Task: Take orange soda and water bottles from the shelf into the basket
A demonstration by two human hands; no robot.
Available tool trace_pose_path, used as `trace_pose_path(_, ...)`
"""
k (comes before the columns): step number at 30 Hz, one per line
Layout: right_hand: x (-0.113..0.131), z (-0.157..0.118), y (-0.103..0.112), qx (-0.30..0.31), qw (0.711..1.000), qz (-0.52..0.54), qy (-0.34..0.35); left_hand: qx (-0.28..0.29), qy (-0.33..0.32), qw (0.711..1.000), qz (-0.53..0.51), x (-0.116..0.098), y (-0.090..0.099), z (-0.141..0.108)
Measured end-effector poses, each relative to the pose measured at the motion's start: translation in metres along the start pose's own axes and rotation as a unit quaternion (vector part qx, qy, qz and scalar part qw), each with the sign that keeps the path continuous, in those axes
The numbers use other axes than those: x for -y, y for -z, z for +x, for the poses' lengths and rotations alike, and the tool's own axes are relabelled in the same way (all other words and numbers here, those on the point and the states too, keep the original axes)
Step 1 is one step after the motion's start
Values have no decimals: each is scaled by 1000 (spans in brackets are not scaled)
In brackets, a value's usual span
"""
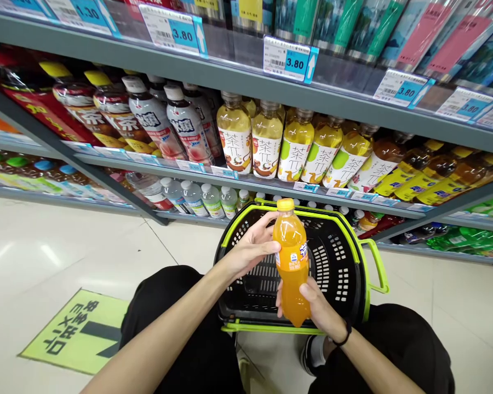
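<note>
An orange drink bottle (294, 290) with a yellow cap is held upright between both hands, over a black basket (267, 279) with lime-green rims and handle. My left hand (250, 246) grips its upper part from the left, the thumb on the label. Lower down on the right side, my right hand (316, 306) is wrapped round the bottle, its thumb at the front and fingertips showing on the left edge. A black band circles the right wrist. The basket shows slotted sides and floor, with part of its inside hidden by the bottle and hands.
Ahead, a middle shelf (246, 179) holds rows of tea bottles (267, 142) and other drinks. Small bottles (193, 197) stand on the bottom shelf behind the basket. Price tags (290, 60) line the upper shelf edge. A yellow-green floor sign (78, 331) lies at left, beside my bent knee.
</note>
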State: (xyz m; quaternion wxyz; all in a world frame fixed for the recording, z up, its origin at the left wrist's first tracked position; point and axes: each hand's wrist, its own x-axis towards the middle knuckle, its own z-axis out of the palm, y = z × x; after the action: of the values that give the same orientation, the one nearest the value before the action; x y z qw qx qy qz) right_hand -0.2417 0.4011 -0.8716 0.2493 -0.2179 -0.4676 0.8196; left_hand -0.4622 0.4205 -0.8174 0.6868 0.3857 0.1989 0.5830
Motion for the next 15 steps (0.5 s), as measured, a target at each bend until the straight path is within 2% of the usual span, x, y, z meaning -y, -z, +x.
trace_pose_path(15, 1, 2, -2, -36, 999, -37, 3, 19, 0, 1000, -21, -2, -4, 2)
